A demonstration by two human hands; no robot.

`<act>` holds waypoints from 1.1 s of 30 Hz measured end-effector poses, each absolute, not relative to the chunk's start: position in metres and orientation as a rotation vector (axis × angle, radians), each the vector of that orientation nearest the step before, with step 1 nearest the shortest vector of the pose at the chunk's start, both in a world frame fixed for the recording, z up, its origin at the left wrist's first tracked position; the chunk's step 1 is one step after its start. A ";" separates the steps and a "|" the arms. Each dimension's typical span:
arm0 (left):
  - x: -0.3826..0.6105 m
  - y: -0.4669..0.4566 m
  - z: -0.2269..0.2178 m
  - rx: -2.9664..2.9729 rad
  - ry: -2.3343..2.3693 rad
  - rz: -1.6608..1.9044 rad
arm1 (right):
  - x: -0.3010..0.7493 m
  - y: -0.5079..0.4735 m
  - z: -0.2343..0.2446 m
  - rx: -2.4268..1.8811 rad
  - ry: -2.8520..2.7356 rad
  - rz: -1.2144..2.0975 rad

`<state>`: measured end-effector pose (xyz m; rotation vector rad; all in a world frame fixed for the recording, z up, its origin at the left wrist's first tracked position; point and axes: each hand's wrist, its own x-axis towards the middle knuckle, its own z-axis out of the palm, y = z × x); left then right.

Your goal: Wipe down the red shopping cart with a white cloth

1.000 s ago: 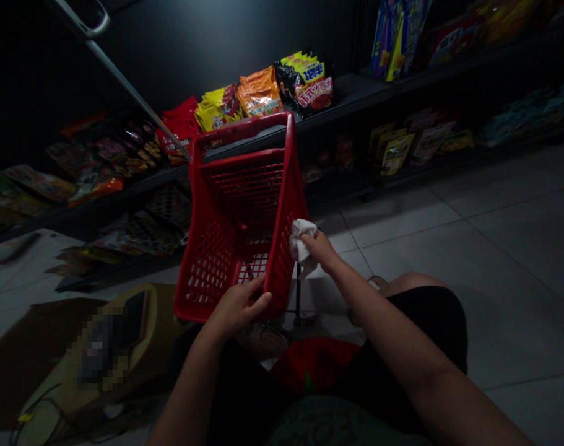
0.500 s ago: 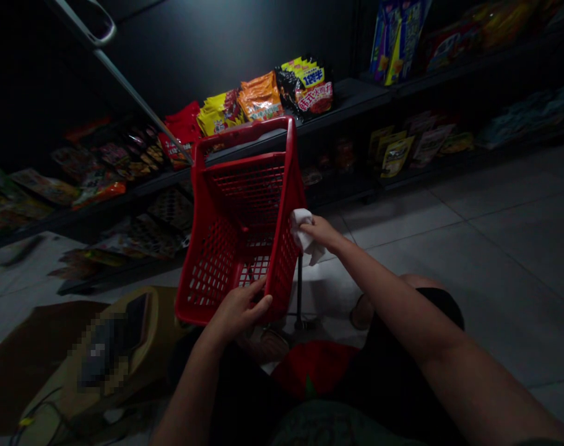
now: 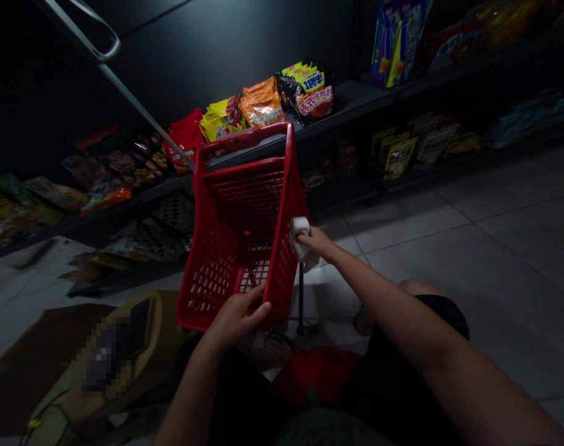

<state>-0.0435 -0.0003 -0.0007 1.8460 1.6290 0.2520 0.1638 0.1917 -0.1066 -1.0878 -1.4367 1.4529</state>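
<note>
A red plastic shopping basket (image 3: 212,266) with a perforated mesh wall is tilted up in front of me. My left hand (image 3: 238,316) grips its near lower edge, with the fingers curled around the rim. My right hand (image 3: 316,243) holds a crumpled white cloth (image 3: 300,238) pressed against the basket's right outer wall. Part of the cloth is hidden by my fingers. The basket's far end points up toward the shelf.
Dark shelves (image 3: 351,99) hold several snack packets (image 3: 260,105) behind the basket. A tan bag (image 3: 137,347) with a pixelated patch lies at lower left. A thin dark stand (image 3: 301,297) rises beneath the basket, and grey floor tiles (image 3: 449,241) extend to the right.
My right hand and the cloth have shifted slightly up and back down the basket's wall. The basket and shelves sit a little lower in view.
</note>
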 end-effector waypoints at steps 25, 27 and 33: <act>-0.038 -0.007 0.011 1.709 1.648 0.266 | 0.197 0.203 -0.081 -0.756 -0.954 1.860; -0.034 -0.005 0.011 1.674 1.669 0.310 | 0.200 0.206 -0.079 -0.722 -0.973 1.850; -0.019 0.015 -0.002 1.598 1.742 0.526 | 0.199 0.225 -0.092 -1.134 -1.110 1.437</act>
